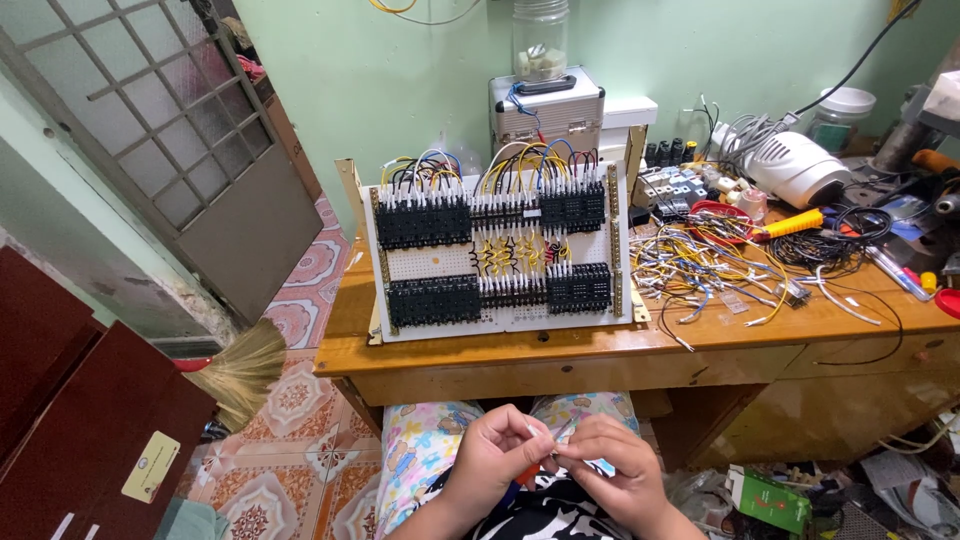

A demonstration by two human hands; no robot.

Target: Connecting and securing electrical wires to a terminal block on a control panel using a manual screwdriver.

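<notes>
Wire (562, 432), thin and pale, sits pinched between both hands, low over the person's lap in front of the desk (560, 350). The left hand (497, 447) is curled almost shut on one end. The right hand (620, 462) is curled on the other end. On the desk stands a white board (500, 262) full of black blocks, and many wires are already plugged in, so lots looks done. A messy pile of loose wires (700, 265) lies beside it, so more seems left. Nothing blocks the board.
</notes>
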